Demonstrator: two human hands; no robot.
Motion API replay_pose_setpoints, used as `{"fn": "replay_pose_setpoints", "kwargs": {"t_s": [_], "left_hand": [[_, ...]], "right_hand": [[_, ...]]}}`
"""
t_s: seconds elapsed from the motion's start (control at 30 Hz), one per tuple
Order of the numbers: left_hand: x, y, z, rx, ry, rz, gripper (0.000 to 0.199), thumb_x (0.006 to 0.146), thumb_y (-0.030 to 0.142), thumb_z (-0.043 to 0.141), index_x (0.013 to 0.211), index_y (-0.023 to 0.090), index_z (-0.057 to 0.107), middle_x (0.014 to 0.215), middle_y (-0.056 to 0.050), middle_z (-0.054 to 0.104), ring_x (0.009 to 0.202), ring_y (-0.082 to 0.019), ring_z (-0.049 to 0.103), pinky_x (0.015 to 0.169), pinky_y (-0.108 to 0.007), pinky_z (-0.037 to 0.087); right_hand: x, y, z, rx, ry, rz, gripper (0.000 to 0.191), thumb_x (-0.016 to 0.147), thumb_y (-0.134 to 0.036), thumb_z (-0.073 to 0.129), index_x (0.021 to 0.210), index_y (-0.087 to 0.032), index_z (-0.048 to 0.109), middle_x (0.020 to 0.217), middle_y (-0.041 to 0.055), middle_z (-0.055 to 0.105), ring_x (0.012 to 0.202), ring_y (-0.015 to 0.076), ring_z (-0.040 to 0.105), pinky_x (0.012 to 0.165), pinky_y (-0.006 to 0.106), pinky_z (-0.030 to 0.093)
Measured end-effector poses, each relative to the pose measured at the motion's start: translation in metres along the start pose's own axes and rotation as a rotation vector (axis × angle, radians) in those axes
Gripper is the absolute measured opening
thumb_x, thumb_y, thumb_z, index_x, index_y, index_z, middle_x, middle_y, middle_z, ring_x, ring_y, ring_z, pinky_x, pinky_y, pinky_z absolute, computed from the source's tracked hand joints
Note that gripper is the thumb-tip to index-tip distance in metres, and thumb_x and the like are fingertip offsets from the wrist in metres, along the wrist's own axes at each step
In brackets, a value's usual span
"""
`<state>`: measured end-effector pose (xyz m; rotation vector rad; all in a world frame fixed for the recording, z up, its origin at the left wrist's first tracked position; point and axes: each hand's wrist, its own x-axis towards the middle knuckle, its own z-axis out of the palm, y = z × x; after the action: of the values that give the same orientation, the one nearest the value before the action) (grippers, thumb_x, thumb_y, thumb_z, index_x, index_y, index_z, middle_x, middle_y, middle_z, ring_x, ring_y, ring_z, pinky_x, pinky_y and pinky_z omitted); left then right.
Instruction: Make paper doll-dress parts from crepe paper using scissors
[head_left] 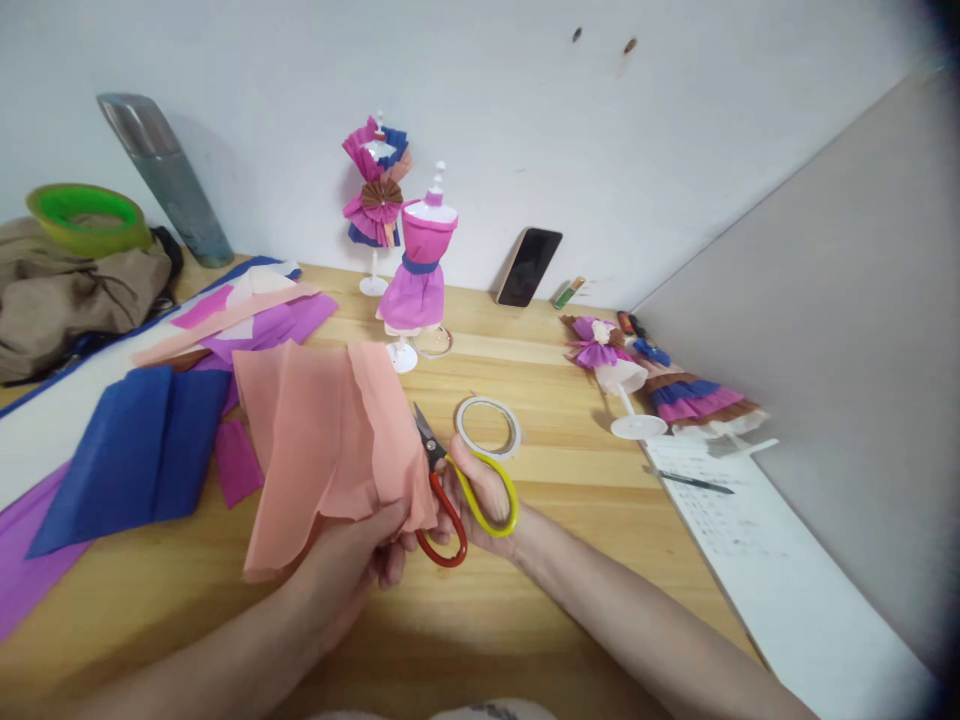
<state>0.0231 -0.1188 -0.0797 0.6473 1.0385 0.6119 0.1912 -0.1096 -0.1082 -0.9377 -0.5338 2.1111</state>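
My left hand point(375, 550) pinches the lower right corner of a peach crepe paper sheet point(315, 440), which is folded over along its right side. In my right hand point(480, 500) is a pair of scissors point(431, 445) with one red and one yellow handle loop. Their blades point up and to the left, partly apart, beside the sheet's right edge; whether they touch the paper I cannot tell. Just beyond the scissors lies a roll of white tape point(517, 425). A small mannequin point(416, 270) in a pink and purple paper dress stands behind the sheet.
Blue crepe paper point(127, 450) and other coloured pieces cover the left side. A second mannequin point(375, 200), a phone point(529, 267) and a bottle point(169, 180) are by the wall. To the right are toppled mannequins point(637, 425) and a written sheet point(750, 540) with a pen point(694, 483).
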Motion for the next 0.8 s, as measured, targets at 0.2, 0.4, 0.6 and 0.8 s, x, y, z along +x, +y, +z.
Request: {"fn": "replay_pose_setpoints", "kwargs": {"t_s": [0.2, 0.4, 0.6, 0.8], "left_hand": [[0.0012, -0.0033, -0.0012, -0.003, 0.025, -0.019, 0.037, 0.068, 0.046, 0.075, 0.066, 0.013, 0.059, 0.057, 0.001, 0.056, 0.039, -0.005, 0.04, 0.04, -0.02, 0.023], [0.0004, -0.0017, -0.0008, -0.03, 0.038, -0.05, 0.037, 0.066, 0.045, 0.077, 0.064, 0.013, 0.057, 0.056, 0.0, 0.057, 0.038, -0.005, 0.042, 0.041, -0.02, 0.027], [-0.0011, -0.0038, 0.0, -0.033, 0.015, -0.064, 0.035, 0.068, 0.043, 0.076, 0.065, 0.013, 0.058, 0.057, -0.001, 0.059, 0.039, -0.005, 0.042, 0.041, -0.02, 0.026], [-0.0023, -0.0046, 0.0032, 0.012, 0.046, -0.105, 0.044, 0.057, 0.05, 0.08, 0.058, 0.013, 0.057, 0.052, 0.0, 0.056, 0.035, -0.004, 0.039, 0.039, -0.021, 0.021]], "right_hand": [[-0.0011, -0.0089, 0.0033, 0.032, -0.059, 0.053, 0.063, 0.075, -0.079, 0.049, 0.063, -0.017, 0.05, 0.046, -0.0056, 0.045, 0.034, 0.0056, 0.033, 0.036, 0.02, 0.027], [-0.0004, -0.0067, -0.0015, 0.043, -0.033, -0.005, 0.055, 0.074, -0.075, 0.057, 0.077, -0.02, 0.051, 0.044, -0.0101, 0.042, 0.032, 0.0043, 0.026, 0.034, 0.016, 0.023], [0.0038, -0.0034, -0.0041, -0.003, -0.025, 0.044, 0.071, 0.073, -0.084, 0.043, 0.056, -0.016, 0.052, 0.046, -0.0015, 0.051, 0.035, 0.0095, 0.045, 0.038, 0.024, 0.036], [0.0043, -0.0097, -0.0022, 0.035, -0.032, 0.041, 0.072, 0.073, -0.084, 0.043, 0.054, -0.015, 0.052, 0.051, -0.0011, 0.051, 0.036, 0.0085, 0.043, 0.039, 0.023, 0.032]]}}
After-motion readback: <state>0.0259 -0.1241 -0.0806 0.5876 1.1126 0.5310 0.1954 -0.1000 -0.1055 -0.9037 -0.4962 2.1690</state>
